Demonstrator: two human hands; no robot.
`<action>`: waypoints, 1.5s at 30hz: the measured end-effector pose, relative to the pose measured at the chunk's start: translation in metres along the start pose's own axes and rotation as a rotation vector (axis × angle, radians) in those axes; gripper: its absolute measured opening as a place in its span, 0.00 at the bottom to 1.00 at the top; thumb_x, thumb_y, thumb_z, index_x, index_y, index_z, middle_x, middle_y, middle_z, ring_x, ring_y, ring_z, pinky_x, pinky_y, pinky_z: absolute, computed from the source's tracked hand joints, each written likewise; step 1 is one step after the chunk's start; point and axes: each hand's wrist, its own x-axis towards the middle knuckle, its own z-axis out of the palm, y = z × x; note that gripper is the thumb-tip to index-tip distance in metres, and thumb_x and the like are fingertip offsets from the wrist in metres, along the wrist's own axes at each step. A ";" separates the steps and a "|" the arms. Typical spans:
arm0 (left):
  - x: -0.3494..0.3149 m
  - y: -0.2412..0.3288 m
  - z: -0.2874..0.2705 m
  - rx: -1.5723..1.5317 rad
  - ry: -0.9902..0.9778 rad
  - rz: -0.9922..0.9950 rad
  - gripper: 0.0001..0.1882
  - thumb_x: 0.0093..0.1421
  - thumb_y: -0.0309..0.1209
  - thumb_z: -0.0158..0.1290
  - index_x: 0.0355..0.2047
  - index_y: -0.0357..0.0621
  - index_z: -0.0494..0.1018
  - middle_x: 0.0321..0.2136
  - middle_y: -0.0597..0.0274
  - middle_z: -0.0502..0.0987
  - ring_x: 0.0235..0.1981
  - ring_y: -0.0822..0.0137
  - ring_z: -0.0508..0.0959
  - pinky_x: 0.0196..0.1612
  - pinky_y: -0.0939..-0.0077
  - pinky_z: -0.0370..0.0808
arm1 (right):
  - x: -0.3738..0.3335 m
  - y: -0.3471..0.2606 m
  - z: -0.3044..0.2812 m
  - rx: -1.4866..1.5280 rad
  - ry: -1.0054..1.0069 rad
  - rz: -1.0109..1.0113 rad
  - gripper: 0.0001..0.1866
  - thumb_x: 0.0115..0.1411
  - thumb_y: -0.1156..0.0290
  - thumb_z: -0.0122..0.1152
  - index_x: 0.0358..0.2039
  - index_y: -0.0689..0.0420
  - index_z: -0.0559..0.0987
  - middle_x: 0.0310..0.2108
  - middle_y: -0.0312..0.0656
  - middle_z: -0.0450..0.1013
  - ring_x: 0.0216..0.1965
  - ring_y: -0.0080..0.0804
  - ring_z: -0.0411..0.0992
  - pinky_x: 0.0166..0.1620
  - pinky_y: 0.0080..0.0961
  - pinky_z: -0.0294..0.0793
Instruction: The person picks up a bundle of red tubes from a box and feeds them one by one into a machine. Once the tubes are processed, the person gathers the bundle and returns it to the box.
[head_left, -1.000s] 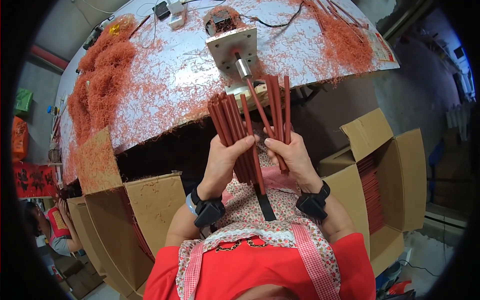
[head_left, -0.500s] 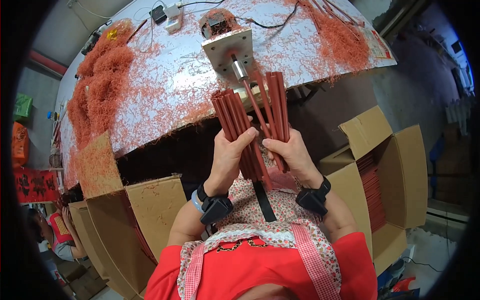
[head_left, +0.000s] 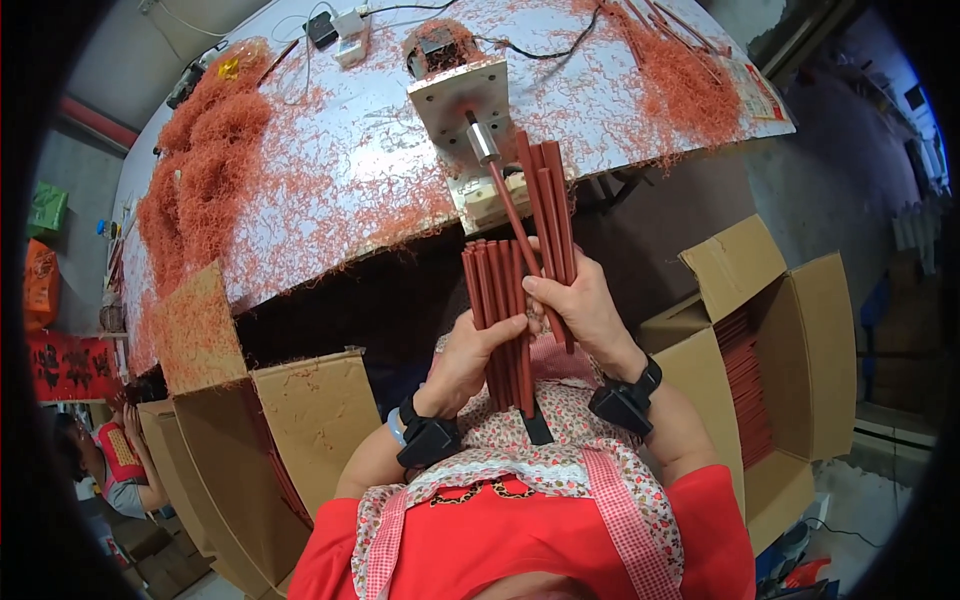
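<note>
In my left hand (head_left: 468, 358) is a thick bundle of reddish-brown rods (head_left: 494, 285), fingers wrapped round it and thumb across the front. Close beside it, my right hand (head_left: 578, 300) grips a smaller bunch of similar rods (head_left: 551, 205) reaching farther toward the table. A single rod (head_left: 511, 207) slants from the right hand's fingertips up to the silver metal shaft piece (head_left: 483, 142); its upper end meets or lies against that piece. The shaft comes out of a square mounting plate (head_left: 462, 98) in front of a motor (head_left: 442, 48). Palms and most fingers are hidden behind the rods.
Reddish shavings litter the white table (head_left: 350, 130), heaped in piles at left (head_left: 205, 170) and right (head_left: 680, 90). Open cardboard boxes stand on both sides, the right box (head_left: 815, 350) holding stacked rods (head_left: 745, 385). Another person (head_left: 125, 465) sits at far left.
My left hand has drawn its bundle down toward my body and slightly right. The right hand stays almost in place, its rods shifted a little. The single rod remains at the shaft.
</note>
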 end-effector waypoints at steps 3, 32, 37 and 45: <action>-0.008 0.002 -0.007 -0.041 0.009 -0.113 0.14 0.61 0.30 0.52 0.44 0.35 0.69 0.33 0.61 0.77 0.34 0.71 0.77 0.39 0.77 0.74 | -0.007 -0.003 0.003 -0.066 0.045 0.014 0.23 0.56 0.75 0.58 0.51 0.65 0.66 0.22 0.35 0.69 0.19 0.18 0.67 0.23 0.15 0.67; 0.020 0.036 0.009 0.066 0.137 0.179 0.15 0.61 0.31 0.52 0.45 0.34 0.70 0.35 0.60 0.77 0.31 0.73 0.76 0.37 0.77 0.74 | -0.004 0.000 -0.011 0.048 -0.042 0.086 0.15 0.54 0.74 0.60 0.42 0.61 0.72 0.22 0.35 0.71 0.19 0.17 0.69 0.23 0.15 0.69; 0.028 0.031 0.024 0.019 0.211 0.176 0.15 0.60 0.30 0.53 0.44 0.34 0.71 0.34 0.60 0.77 0.33 0.73 0.77 0.39 0.77 0.74 | -0.032 0.014 0.002 0.038 -0.126 0.146 0.18 0.51 0.75 0.62 0.44 0.63 0.71 0.23 0.38 0.72 0.20 0.20 0.70 0.26 0.17 0.72; 0.034 0.021 0.021 -0.057 0.214 0.203 0.12 0.60 0.30 0.53 0.40 0.34 0.73 0.33 0.62 0.78 0.33 0.73 0.77 0.38 0.76 0.74 | -0.026 0.026 0.007 -0.632 0.117 -0.442 0.20 0.51 0.73 0.63 0.45 0.62 0.71 0.24 0.38 0.73 0.22 0.21 0.71 0.28 0.18 0.73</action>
